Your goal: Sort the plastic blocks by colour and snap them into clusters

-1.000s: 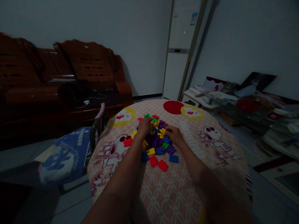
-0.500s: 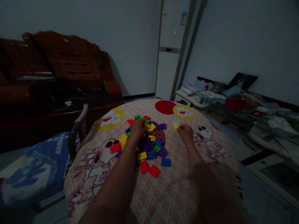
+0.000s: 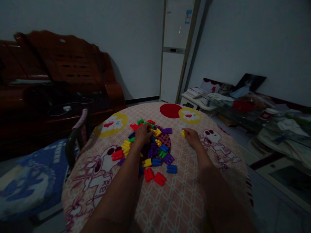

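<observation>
A heap of plastic building blocks in red, yellow, blue, green and purple lies on the round table. Over its far side, my left hand is closed, fingers curled down among the blocks. What those fingers grip is hidden; a yellow block lies just right of them. To the right of the heap, my right hand pinches a small yellow building block just above the tablecloth. Two red blocks and a blue block lie at the heap's near edge.
The patterned tablecloth covers the table. A chair with a blue cushion stands at the left, before a wooden sofa. A cluttered glass-topped cabinet runs along the right, and a tall white appliance stands in the corner.
My right hand has turned the yellow block, so more of its knobby side shows. My left hand stays at the heap with small finger movement. The view has shifted slightly.
</observation>
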Action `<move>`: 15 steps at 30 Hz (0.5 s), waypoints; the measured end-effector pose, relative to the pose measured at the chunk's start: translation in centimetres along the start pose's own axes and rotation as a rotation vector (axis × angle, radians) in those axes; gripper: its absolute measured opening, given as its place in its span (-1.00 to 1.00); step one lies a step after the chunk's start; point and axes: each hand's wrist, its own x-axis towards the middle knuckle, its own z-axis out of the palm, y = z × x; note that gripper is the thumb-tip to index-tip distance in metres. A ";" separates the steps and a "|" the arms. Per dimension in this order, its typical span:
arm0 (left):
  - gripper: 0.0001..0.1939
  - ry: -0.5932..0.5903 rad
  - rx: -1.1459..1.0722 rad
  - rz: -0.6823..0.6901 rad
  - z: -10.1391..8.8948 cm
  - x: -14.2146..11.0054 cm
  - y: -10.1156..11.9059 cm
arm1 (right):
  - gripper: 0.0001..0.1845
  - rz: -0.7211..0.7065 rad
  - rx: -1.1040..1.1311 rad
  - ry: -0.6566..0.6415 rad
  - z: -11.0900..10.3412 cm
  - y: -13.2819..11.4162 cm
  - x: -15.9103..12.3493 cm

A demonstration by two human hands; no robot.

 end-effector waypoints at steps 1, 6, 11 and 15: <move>-0.65 0.009 -0.013 0.001 0.0 0.0 0.0 | -0.61 0.011 -0.019 -0.029 0.0 -0.1 0.0; -0.66 0.068 -0.087 0.026 -0.7 0.0 0.5 | -0.73 0.064 -0.078 -0.063 -0.4 -1.2 -0.2; -0.67 0.063 -0.191 0.069 -1.0 -0.1 1.5 | -0.80 0.122 -0.176 -0.068 -0.9 -2.4 -0.4; -0.70 0.022 -0.228 0.092 -0.8 -0.3 2.9 | -0.89 0.178 -0.245 -0.155 -1.7 -2.6 -0.6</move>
